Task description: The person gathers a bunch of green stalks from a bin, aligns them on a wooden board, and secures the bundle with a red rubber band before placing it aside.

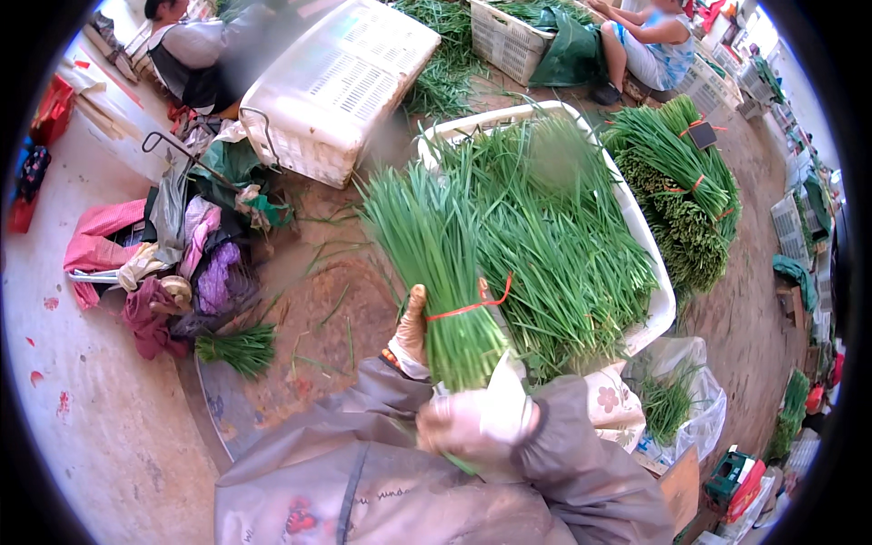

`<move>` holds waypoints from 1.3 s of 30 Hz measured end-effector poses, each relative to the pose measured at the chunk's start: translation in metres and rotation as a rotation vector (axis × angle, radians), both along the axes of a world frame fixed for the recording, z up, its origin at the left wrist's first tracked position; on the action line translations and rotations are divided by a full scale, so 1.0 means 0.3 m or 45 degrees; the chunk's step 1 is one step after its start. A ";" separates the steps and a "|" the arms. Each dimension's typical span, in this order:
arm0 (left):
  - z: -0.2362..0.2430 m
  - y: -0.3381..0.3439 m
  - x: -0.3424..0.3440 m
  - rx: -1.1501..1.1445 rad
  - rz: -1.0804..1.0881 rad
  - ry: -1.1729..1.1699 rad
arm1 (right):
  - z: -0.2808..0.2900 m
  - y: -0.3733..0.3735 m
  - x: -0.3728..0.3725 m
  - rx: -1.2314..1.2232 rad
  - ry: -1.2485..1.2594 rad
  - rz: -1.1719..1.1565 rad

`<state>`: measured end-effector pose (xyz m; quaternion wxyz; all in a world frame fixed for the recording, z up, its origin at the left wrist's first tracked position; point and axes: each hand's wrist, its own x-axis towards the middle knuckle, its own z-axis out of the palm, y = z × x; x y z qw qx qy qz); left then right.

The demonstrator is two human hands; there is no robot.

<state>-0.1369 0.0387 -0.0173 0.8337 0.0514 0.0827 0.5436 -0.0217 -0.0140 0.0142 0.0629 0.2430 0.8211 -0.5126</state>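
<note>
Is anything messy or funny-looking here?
Yes, a little. Loose green blades lie scattered on the brown surface left of the white tub, and a small green clump lies beside the heap of cloths and bags. They look stray because most greens nearby are piled or tied.

A bunch of greens (436,241) is between the person's fingers (415,311). Ahead-right of them, loose greens (563,241) lie in a tub (666,311), with bundles (679,195) farther right; ahead-left is a crate (341,86), left a cloth heap (213,274).

White crates (341,91) and tied greens (431,236) suggest a produce-packing workshop.
</note>
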 end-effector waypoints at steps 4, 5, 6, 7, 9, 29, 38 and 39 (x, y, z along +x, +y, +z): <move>-0.025 -0.012 -0.077 0.010 -0.001 -0.077 | 0.316 0.138 0.044 -0.201 -0.020 -0.172; -0.012 -0.024 -0.084 -0.043 0.046 0.001 | 0.323 0.149 0.020 -0.875 0.535 -0.728; 0.002 -0.034 -0.090 -0.041 0.053 0.009 | 0.357 0.201 0.017 0.039 0.228 -0.804; 0.020 -0.039 -0.092 -0.025 0.008 0.021 | 0.377 0.240 -0.017 -0.012 0.028 -1.007; 0.023 -0.050 -0.079 -0.056 -0.068 0.019 | 0.337 0.257 -0.033 0.158 0.048 -1.070; 0.024 -0.051 -0.171 -0.199 -0.063 0.288 | 0.295 0.208 -0.006 0.028 0.147 -0.964; -0.034 -0.064 -0.152 -0.252 -0.281 0.347 | 0.208 0.186 -0.017 -0.697 0.452 -0.961; -0.021 -0.066 -0.133 -0.278 -0.264 0.348 | 0.209 0.170 0.006 -1.044 0.577 -0.745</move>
